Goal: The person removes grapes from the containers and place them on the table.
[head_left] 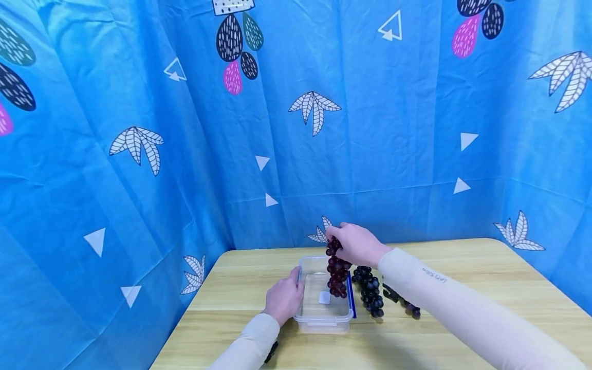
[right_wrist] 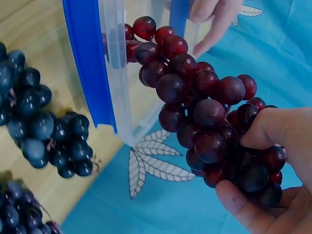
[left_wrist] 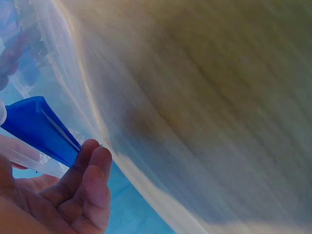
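Note:
A dark red bunch of grapes (head_left: pixel 339 271) hangs from my right hand (head_left: pixel 356 244), which grips it near its top over the clear plastic container (head_left: pixel 321 324). In the right wrist view the thumb and fingers pinch the red grapes (right_wrist: pixel 209 112), whose lower end is at the container's wall (right_wrist: pixel 117 63). My left hand (head_left: pixel 284 297) holds the container's left side; in the left wrist view its fingers (left_wrist: pixel 95 187) curl at a blue latch flap (left_wrist: pixel 41 129). A small white label (head_left: pixel 325 297) shows in the container. Whether the grapes touch its bottom, I cannot tell.
Right of the container lies a black bunch of grapes (head_left: pixel 370 293). Another dark bunch (head_left: pixel 410 309) lies farther right, partly hidden by my right forearm. A blue latch flap (head_left: pixel 352 295) hangs out along the container's right side. Blue patterned curtains (head_left: pixel 393 154) enclose the wooden table (head_left: pixel 462 267).

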A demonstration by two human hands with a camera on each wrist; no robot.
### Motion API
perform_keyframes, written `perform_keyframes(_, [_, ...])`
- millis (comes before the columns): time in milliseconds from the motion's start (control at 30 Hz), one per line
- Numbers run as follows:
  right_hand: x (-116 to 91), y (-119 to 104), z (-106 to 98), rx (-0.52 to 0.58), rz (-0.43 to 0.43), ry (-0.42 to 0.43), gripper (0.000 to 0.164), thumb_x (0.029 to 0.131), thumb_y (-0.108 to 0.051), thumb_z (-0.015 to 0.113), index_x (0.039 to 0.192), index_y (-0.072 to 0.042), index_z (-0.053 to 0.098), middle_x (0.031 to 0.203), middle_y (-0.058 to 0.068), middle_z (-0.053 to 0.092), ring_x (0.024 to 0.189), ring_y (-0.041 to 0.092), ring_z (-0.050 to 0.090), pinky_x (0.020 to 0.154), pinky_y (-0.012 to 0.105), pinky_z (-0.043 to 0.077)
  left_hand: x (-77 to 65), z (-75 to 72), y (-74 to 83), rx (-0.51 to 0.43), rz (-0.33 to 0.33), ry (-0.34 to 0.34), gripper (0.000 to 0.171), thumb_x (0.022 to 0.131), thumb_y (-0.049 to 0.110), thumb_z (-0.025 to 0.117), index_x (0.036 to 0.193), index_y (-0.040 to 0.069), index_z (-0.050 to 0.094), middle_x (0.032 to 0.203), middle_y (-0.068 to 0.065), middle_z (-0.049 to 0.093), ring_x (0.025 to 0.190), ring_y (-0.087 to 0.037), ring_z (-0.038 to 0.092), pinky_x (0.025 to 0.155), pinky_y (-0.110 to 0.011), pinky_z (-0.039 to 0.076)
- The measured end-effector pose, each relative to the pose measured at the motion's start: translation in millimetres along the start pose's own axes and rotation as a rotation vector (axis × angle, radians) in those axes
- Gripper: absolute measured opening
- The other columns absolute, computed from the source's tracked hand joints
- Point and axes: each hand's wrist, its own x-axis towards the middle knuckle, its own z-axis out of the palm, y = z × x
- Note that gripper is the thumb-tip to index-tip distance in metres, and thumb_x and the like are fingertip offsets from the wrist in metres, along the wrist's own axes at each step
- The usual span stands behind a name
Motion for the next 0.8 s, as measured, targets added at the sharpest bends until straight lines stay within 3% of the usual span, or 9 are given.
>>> perform_keyframes(300, [-5, 9, -27, 0.004, 0.003, 0.046, 0.03, 0.083, -0.008, 0.075, 0.108, -0.017, 0.063, 0.086, 0.0, 0.058, 0.072, 0.015, 0.051, 0.062, 0.033, 0.047, 1.5, 1.0, -2.7, -0.004, 0.014, 0.01, 0.048, 0.1, 0.029, 0.048, 0.146, 0.015, 0.052, 0.106, -0.017, 0.074, 0.064, -0.018, 0.059, 0.055, -0.037, 0.048])
perform_keyframes(600, [-20, 23, -49, 0.025, 0.04, 0.078, 0.034, 0.083, -0.008, 0.075, 0.113, -0.018, 0.063, 0.089, 0.0, 0.059, 0.071, 0.016, 0.049, 0.062, 0.032, 0.045, 1.6, -2.4, -0.5, -0.03, 0.006, -0.01, 0.049, 0.101, 0.028, 0.046, 0.148, 0.013, 0.05, 0.1, -0.017, 0.073, 0.053, -0.016, 0.049, 0.048, -0.032, 0.04])
perform_keyframes(800, [-34, 36, -60, 0.019, 0.066, 0.085, 0.035, 0.083, -0.007, 0.075, 0.114, -0.017, 0.063, 0.089, 0.001, 0.059, 0.07, 0.015, 0.048, 0.06, 0.031, 0.044, 1.0, -2.1, -1.8, -0.02, 0.012, -0.009, 0.048, 0.102, 0.028, 0.048, 0.148, 0.014, 0.05, 0.102, -0.017, 0.073, 0.055, -0.016, 0.052, 0.049, -0.033, 0.041])
